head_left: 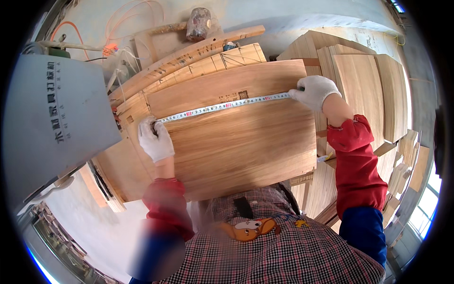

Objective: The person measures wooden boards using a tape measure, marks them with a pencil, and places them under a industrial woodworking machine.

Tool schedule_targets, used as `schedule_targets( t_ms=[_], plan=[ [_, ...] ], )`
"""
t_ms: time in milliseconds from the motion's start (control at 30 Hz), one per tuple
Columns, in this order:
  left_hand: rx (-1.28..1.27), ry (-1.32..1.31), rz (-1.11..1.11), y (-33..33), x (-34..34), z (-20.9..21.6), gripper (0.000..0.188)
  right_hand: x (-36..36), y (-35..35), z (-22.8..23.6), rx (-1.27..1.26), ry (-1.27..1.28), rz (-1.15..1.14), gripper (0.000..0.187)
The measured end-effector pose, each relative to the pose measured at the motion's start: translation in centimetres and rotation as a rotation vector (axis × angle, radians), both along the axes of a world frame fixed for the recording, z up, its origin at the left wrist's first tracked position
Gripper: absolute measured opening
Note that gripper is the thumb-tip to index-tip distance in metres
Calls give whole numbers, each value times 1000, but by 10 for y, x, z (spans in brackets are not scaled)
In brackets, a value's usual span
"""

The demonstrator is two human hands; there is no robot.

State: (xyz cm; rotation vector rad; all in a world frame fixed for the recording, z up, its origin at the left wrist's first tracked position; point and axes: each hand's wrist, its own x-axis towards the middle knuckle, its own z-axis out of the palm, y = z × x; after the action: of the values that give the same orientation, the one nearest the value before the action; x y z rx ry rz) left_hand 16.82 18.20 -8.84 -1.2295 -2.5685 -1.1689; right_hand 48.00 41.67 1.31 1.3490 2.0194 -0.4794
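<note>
A wide wooden panel (241, 146) with a small dark stamp near its far side lies in front of me. Across it a white tape measure (227, 105) is stretched, rising slightly toward the right. My left hand (155, 139), in a white glove, pinches the tape's left end at the panel's left side. At the right edge, my gloved right hand (316, 92) is closed round the other end of the tape. The tape's case does not show; the fingers hide both ends.
A grey machine housing (56, 118) stands close on the left. Stacks of wooden panels (362, 90) fill the right side. Beyond the panel lie a long wooden strip (189, 59) and a mallet (198, 23). An orange hose (71, 27) and loose cables run at the far left.
</note>
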Motion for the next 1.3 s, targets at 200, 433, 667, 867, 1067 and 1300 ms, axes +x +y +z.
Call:
schedule_targets(
  t_ms=[200,433,667,867,1067,1300],
  plan=[
    [-85,-36,20,-4,-3,-7,8,3,11,-5,-37,6,68,47],
    [-74,-17,21,-5,-6,-12,9,-6,22,1,-137,-46,79,48],
    [-101,-48,45,-2,-5,-9,11,-12,31,0,-201,-95,90,50],
    [-84,-78,37,-1,-4,-8,10,-14,33,-1,-219,-125,88,50],
    [-108,-76,56,-4,-5,-11,9,-15,33,-1,-219,-119,97,50],
    [-103,-100,66,-1,-3,-8,9,-17,33,0,-222,-147,78,51]
  ],
)
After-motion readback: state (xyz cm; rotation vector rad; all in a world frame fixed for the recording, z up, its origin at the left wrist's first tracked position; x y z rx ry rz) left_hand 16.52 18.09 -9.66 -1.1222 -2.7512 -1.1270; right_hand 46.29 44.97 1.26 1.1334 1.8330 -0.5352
